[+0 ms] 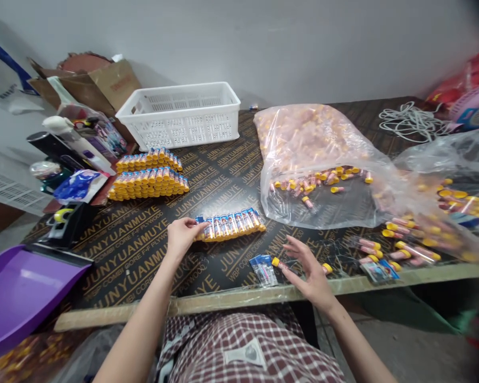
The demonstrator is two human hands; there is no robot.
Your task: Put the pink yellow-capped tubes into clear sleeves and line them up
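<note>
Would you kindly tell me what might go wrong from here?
The left hand touches one end of the row of blue-labelled tubes, so a nudge might disturb it. The flat wrappers lie close to the table's front edge and could be swept off. The yellow-capped tube by the right hand might roll.

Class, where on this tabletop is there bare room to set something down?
Bare tabletop shows between the white basket and the large clear bag, and between the purple dustpan and the left hand. Crowded: right side, loose tubes; back left, bottles.
</note>
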